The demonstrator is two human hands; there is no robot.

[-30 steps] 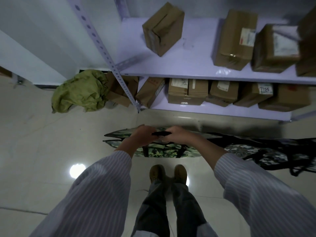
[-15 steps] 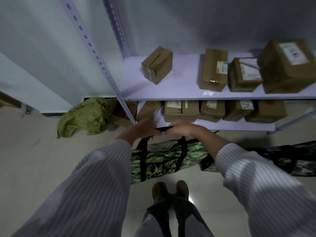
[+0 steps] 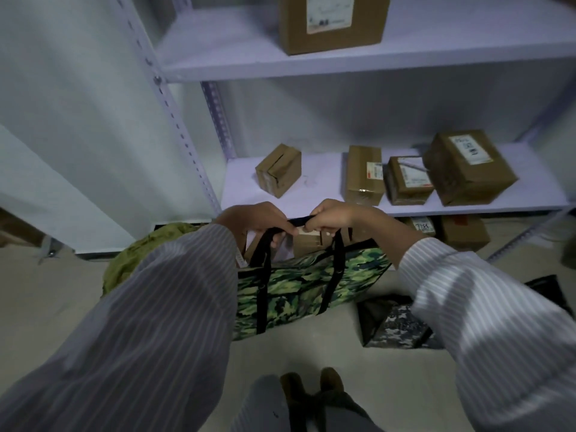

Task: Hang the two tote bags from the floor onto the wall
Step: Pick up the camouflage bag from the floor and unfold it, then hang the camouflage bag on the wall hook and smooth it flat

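Note:
A green camouflage tote bag [image 3: 308,285] with black straps hangs in the air in front of me, above the floor. My left hand [image 3: 252,219] and my right hand [image 3: 333,215] are both closed on its black handle, side by side at the top. A second tote bag [image 3: 396,325], grey camouflage with dark straps, lies flat on the floor to the right, partly hidden by my right sleeve. The white wall [image 3: 78,104] rises at the left; I see no hook on it.
A white metal shelf rack [image 3: 187,145] stands straight ahead, with cardboard boxes [image 3: 467,166] on its shelves. An olive green cloth bundle [image 3: 162,241] lies on the floor by the rack's left post. My feet [image 3: 311,385] stand on the pale tile floor.
Both hands have lifted the green tote bag off the floor and upward by its handle. My view has tilted up, so a higher shelf now shows.

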